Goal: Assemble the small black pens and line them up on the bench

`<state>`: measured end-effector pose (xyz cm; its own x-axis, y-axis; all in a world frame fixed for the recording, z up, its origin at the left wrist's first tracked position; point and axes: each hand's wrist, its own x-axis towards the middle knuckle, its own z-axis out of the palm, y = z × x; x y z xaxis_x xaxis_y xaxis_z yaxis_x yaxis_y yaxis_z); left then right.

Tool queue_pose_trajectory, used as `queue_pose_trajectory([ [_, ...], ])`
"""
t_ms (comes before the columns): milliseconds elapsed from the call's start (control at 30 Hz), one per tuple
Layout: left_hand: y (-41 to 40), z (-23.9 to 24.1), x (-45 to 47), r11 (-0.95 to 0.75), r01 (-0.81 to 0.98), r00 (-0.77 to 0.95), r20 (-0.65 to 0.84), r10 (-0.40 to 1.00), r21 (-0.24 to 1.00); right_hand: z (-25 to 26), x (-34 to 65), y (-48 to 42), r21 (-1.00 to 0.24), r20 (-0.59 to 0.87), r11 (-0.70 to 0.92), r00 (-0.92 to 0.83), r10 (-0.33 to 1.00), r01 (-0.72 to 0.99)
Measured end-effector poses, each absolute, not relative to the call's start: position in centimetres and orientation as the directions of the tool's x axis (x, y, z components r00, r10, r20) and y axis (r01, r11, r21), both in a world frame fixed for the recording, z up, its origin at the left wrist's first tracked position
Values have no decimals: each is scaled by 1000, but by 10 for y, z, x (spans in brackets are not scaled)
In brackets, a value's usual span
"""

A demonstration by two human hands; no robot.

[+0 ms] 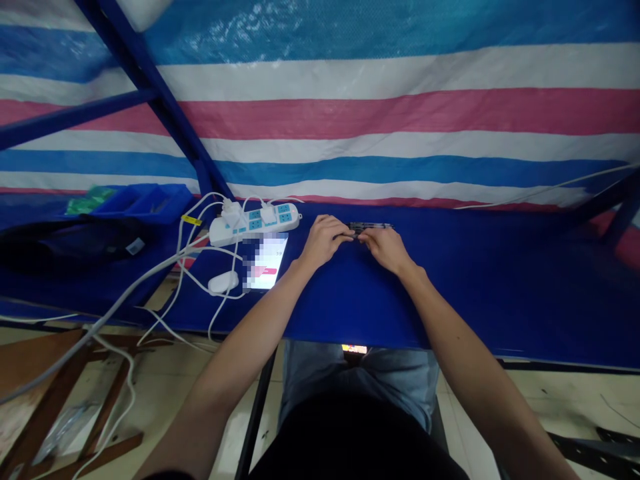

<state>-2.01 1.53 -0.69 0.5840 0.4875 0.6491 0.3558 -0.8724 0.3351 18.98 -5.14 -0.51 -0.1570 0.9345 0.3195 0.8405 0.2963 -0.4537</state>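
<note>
Over the blue tabletop [360, 293], my left hand [324, 241] and my right hand [387, 247] meet with their fingertips almost touching. Both are closed in a pinch on a slim dark pen-like piece [356, 235], mostly covered by the fingers. Just behind them lie several thin dark pen-like sticks [373, 225], side by side on the table; their exact kind is too small to make out. To the left of my left forearm, a phone or tablet [270, 263] lies with its screen lit.
A white power strip [255, 223] with plugs and tangled white cables [145, 280] sits to the left, with a white mouse-like device [223, 283] nearby. Farther left are blue bins [150, 200] and a dark bag [70, 243]. A striped tarp [400, 117] hangs behind the table.
</note>
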Motion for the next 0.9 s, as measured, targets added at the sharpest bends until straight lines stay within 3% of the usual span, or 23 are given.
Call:
queue_pose_trajectory([
  [133, 12, -4, -19, -886, 367, 606, 649, 460, 285, -2, 196, -52, -566, 315, 340, -184, 931, 751],
  [233, 10, -1, -19, -858, 405, 566, 650, 506, 316, 1, 201, -52, -687, 364, 321, -73, 928, 652],
  [300, 10, 0, -20, -819, 450, 522, 640, 564, 356, 3, 202, -52, -839, 358, 296, 54, 932, 457],
  [400, 11, 1, -22, -764, 509, 468, 618, 632, 396, 5, 200, -50, -979, 195, 200, 82, 977, -51],
  [467, 12, 2, -22, -753, 520, 457, 614, 644, 402, 6, 197, -49, -946, 94, 76, -42, 995, -315],
  [567, 11, 4, -22, -748, 522, 445, 618, 648, 409, 5, 192, -49, -875, 53, -35, -168, 984, -484],
  [767, 9, 7, -21, -745, 530, 437, 622, 649, 405, 3, 190, -49, -817, 53, -35, -136, 989, -575],
  [900, 9, 6, -21, -749, 514, 430, 630, 646, 418, 4, 191, -49, -839, 68, -15, -132, 989, -543],
])
